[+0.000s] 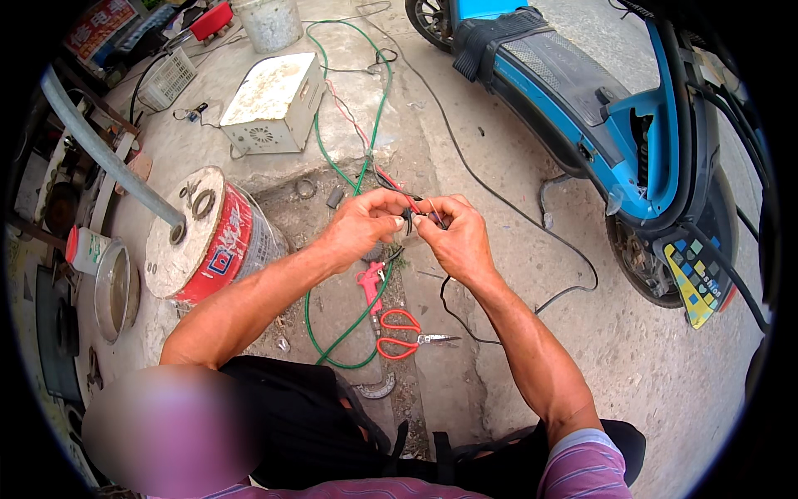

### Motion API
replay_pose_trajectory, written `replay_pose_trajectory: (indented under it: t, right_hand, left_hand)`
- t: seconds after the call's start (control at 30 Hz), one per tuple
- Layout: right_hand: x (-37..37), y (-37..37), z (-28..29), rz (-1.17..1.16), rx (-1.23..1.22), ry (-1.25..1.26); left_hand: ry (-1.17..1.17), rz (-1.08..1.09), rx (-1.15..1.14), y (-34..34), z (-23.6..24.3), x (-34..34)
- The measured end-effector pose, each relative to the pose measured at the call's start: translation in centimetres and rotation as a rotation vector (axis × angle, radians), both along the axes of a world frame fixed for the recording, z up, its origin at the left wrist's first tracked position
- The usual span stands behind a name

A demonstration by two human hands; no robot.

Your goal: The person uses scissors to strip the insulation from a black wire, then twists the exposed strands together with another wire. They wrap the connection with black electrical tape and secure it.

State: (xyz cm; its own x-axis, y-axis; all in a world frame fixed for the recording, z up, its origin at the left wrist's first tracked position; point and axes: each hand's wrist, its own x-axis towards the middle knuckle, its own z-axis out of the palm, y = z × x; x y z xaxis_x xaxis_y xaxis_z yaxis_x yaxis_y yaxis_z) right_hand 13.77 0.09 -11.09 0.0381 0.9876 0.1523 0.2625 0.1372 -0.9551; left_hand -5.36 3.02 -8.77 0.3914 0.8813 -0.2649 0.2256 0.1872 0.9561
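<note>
My left hand and my right hand meet in front of me, thumbs and fingertips pinched together. Between them is the end of a thin black cable, with a small dark piece partly hidden by the right fingers. A red wire runs up from the left fingers toward the far side. Below the hands lies a pair of scissors with red handles, blades pointing right. Beside it, a pink air blow gun rests on the ground by a green hose.
A white metal box stands at the far left. Nearer is a red-and-white drum with a grey pole rising from it. A blue scooter stands on the right. A long black cable loops across the concrete.
</note>
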Motion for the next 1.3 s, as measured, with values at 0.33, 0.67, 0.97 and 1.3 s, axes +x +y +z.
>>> replay_pose_trajectory:
  t: [0.33, 0.67, 0.97, 1.3]
  right_hand:
    - [1.6, 1.1, -0.6, 0.241, -0.330, 0.323]
    - [2.7, 1.4, -0.1, 0.369, -0.484, 0.311]
    - [3.3, 1.4, 0.4, 0.398, -0.443, 0.233]
    - [2.7, 1.2, 0.8, 0.328, -0.336, 0.182]
  left_hand:
    - [0.313, -0.107, 0.492, -0.2, 0.8, 0.4]
    - [0.096, -0.095, 0.113, 0.1, 0.5, -0.4]
    - [-0.049, -0.083, -0.053, 0.2, 0.9, -0.4]
    - [-0.287, -0.107, -0.179, 1.1, -0.2, -1.5]
